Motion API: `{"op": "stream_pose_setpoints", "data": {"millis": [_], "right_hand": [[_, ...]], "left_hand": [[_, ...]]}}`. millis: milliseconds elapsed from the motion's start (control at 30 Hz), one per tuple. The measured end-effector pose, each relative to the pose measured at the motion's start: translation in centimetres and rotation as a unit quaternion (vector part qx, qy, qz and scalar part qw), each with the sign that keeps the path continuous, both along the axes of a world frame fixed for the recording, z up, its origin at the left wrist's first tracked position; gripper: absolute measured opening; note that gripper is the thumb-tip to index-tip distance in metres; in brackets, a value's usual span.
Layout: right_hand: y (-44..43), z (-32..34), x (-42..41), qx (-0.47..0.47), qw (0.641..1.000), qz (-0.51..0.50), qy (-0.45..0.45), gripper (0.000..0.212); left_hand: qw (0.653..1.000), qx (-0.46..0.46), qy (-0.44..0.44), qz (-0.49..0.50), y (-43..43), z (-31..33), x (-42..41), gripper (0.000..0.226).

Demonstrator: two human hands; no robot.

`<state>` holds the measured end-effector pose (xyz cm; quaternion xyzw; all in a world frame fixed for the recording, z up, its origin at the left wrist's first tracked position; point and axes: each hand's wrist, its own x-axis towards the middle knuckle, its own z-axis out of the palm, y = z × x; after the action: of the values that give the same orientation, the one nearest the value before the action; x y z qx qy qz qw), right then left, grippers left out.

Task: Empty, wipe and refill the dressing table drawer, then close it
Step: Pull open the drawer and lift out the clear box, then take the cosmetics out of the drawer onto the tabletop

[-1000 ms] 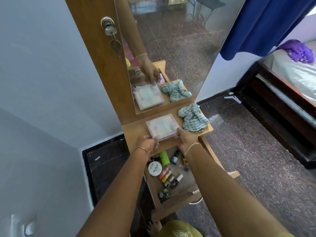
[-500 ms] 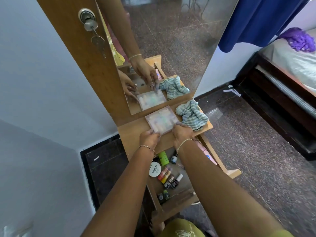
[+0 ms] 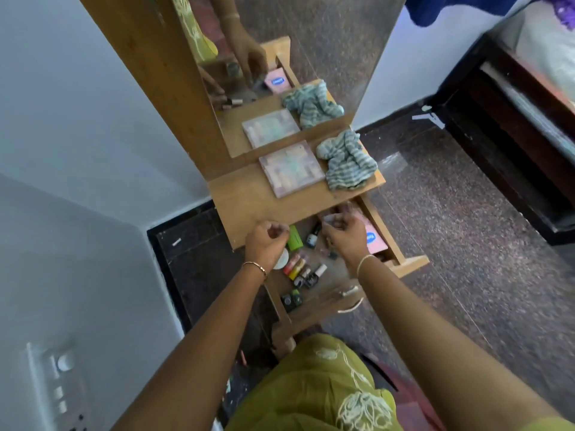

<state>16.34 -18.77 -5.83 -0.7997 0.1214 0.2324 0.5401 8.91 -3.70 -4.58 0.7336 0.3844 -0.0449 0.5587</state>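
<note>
A mirror (image 3: 336,42) stands by the white wall (image 3: 77,119), a switch panel (image 3: 59,390) low on it. A bed (image 3: 529,88) is at right.

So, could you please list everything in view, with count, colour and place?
compartment box: one, clear pinkish, on the table top
cloth: one, blue-grey striped, crumpled right of the box
drawer: one, light wood, open below the top
small bottles: several, mixed colours, in the drawer; count unclear
green tube: one, in the drawer
pink packet: one, blue oval on it, drawer's right side
mirror: one, above the top
bed: one, dark frame, far right
switch panel: one, white, wall lower left
left hand: fingers curled, nothing seen in it, at the top's front edge
right hand: fingers curled, over the drawer; contents unclear
</note>
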Motion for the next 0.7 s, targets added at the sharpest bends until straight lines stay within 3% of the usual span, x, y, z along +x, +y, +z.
{"op": "stream_pose_setpoints", "data": {"millis": [100,200,300,467,700], "right_hand": [[-2.1,-1.5,-2.9,-0.066,0.98,0.19,-0.008,0.018],[-3.0,-2.8,-5.1,-0.201,0.901,0.384,-0.021,0.027],[-2.7,-3.3,-6.4,-0.234,0.858,0.458,-0.022,0.036],[-1.6,-3.8,-7.4,-0.235,0.828,0.506,-0.055,0.036],[-0.8,-4.1,-8.4,-0.272,0.799,0.528,-0.091,0.031]], "left_hand": [[0.975,0.104,0.06,-0.185,-0.3,-0.8,-2.9,0.011],[0.894,0.253,0.105,-0.354,-0.3,-1.8,-5.1,0.027],[0.837,0.31,0.093,-0.441,-0.3,-2.8,-6.7,0.043],[0.784,0.381,0.086,-0.483,-1.3,-3.4,-7.8,0.032],[0.782,0.424,0.135,-0.437,-3.1,-4.4,-8.5,0.013]]}}
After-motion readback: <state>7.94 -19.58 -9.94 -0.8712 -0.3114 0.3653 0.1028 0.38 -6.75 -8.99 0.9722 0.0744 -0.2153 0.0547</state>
